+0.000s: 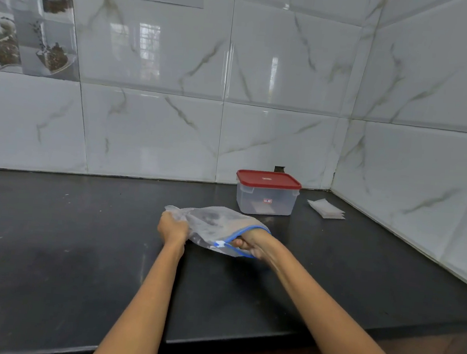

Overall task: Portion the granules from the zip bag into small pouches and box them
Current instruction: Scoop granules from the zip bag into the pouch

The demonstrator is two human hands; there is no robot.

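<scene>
We work at a black counter (49,244) set into a tiled corner: the back wall (151,129) closes the far edge, the side wall (426,172) closes the right edge, and the near edge runs across the bottom of the view, stepping forward on the left. Open counter lies to the left of the hands and in front of them, between the arms and the near edge; the right side is tighter, since the side wall slants in toward the near edge. The zip bag (216,226) lies near the middle of the counter, tilted up off the surface at its closed end, with its blue-edged mouth facing right. Our left hand (172,228) grips the closed left end of the bag, fingers curled round the bunched plastic. Our right hand (244,243) reaches into the open mouth; its fingers are curled there, but we cannot tell what they hold, as the plastic and motion blur hide them. Pale contents show dimly through the bag. The box (266,200), clear with its red lid (268,178) on, stands just behind the bag, near the back wall. A small stack of pouches (326,209) lies flat to the right of the box, near the side wall.
</scene>
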